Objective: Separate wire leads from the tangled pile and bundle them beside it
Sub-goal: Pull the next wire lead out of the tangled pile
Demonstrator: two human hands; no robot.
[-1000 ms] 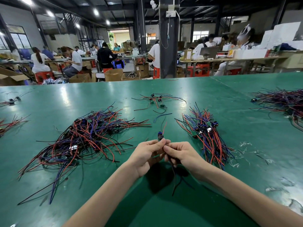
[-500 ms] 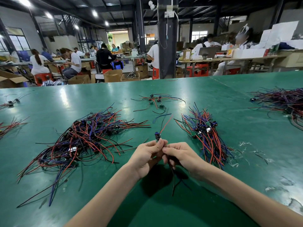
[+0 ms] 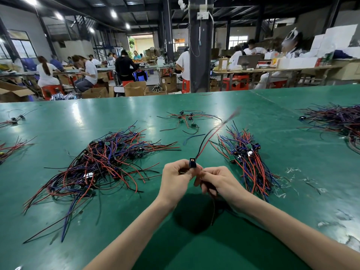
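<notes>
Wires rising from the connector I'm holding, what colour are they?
Red and black wires, clearest in the head view.

The thin red-and-black wire lead (image 3: 206, 141) blurs at its far tip, toward one o'clock. The purple-and-red wire heap (image 3: 339, 121) at three o'clock runs off the edge. Fingers (image 3: 201, 175) of the right hand (image 3: 219, 181) cover the lead's middle stretch.

Left hand (image 3: 176, 177) and right hand (image 3: 218, 181) are pinching one wire lead (image 3: 204, 142) over the green bench (image 3: 272, 117); tangled pile (image 3: 101, 164) is lying left, bundle (image 3: 246, 158) right.
</notes>
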